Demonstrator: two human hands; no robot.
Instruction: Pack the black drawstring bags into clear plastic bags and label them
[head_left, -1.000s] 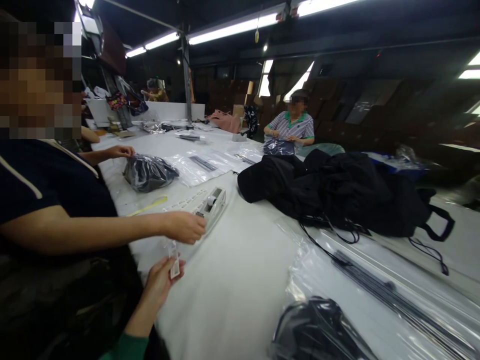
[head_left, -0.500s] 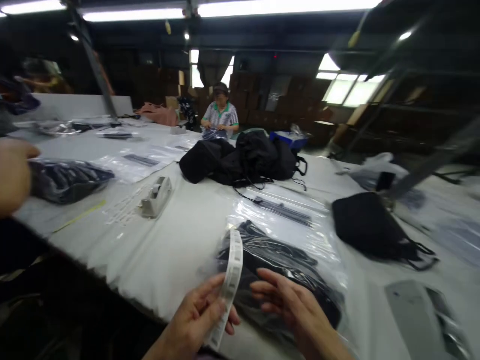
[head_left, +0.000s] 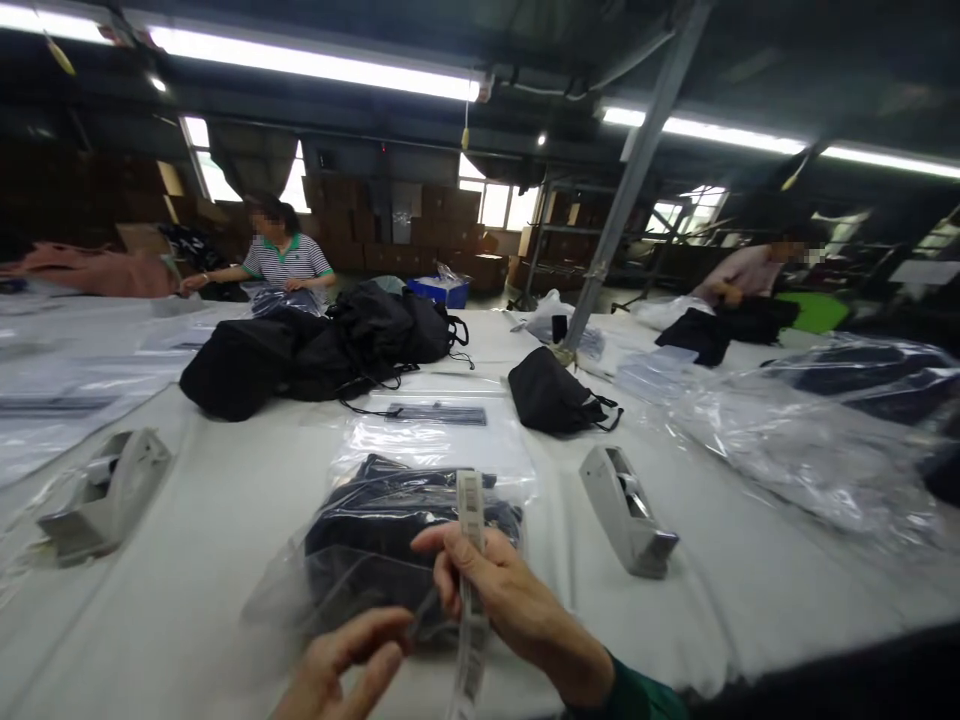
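Note:
My right hand (head_left: 510, 590) is closed on a strip of white barcode labels (head_left: 470, 500), the thumb lying across it. The strip's lower end hangs toward the bottom of the view. My left hand (head_left: 345, 655) is slightly blurred by motion, with thumb and forefinger apart, close to the near edge of a clear plastic bag (head_left: 442, 440). Whether its fingertips touch the plastic, I cannot tell. Dark folded fabric (head_left: 375, 520) lies inside the bag, flat on the white table (head_left: 202, 560) beneath both hands.
Grey tape dispensers stand left (head_left: 112, 500) and right (head_left: 630, 520) of the bag. Black drawstring bags (head_left: 322, 345) are heaped behind, with a single black bag (head_left: 555, 390) near a metal post (head_left: 637, 150). Clear plastic (head_left: 795, 460) covers the right side. Two co-workers are across the table.
The label strip has passed from my left hand to my right. My left hand has let go and its fingers are apart. The camera has turned to the right.

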